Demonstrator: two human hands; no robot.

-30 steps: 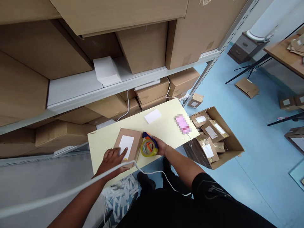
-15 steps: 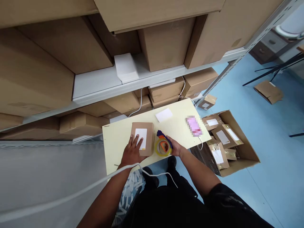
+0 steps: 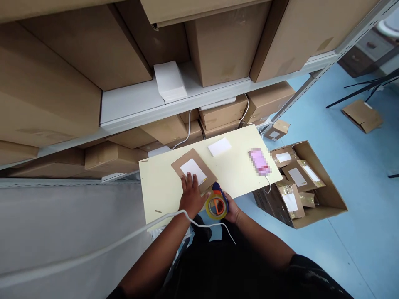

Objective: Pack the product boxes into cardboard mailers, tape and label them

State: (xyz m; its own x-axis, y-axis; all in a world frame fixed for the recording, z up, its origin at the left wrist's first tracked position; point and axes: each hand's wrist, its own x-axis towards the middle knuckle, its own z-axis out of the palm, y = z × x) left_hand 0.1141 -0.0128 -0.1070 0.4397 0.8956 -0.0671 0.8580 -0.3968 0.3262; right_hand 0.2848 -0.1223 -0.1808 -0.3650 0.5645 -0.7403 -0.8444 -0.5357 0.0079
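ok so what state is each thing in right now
small box: closed, label up, flat on table
left hand: open, pressing on the small box
right hand: shut around tape dispenser
tape dispenser: held at the small box's near corner
loose label: lying flat
floor carton: flaps open, parcels inside

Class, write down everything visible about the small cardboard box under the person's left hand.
The small cardboard box is flat, brown and closed, with a white label on top. It lies askew on the pale yellow table. The left hand rests flat on its near end, fingers reaching the label. The tape dispenser in the right hand sits by its near corner.
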